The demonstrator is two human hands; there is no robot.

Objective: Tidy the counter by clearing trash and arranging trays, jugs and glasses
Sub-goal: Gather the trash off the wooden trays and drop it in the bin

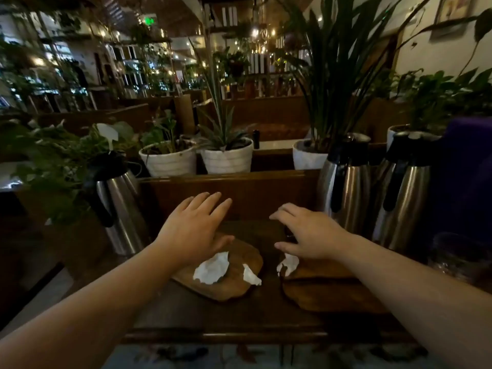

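Two flat wooden trays lie side by side on the dark counter, the left tray (234, 286) and the right tray (327, 294). A crumpled white tissue (211, 267) and a smaller scrap (250, 275) rest on the left tray. Another white tissue (287, 264) sits at the right tray's near-left edge. My left hand (195, 226) hovers open above the far end of the left tray. My right hand (306, 230) is spread open over the right tray, thumb just above that tissue. Steel jugs stand at the left (119, 203) and at the right (348, 187), (404, 198).
White pots with plants (170, 162), (229, 157), (308, 157) line a ledge behind the counter's wooden back rail (229, 179). A dark glass object (458, 259) sits at the right edge. Leafy plants crowd the left side. The counter's front edge (226, 335) is near me.
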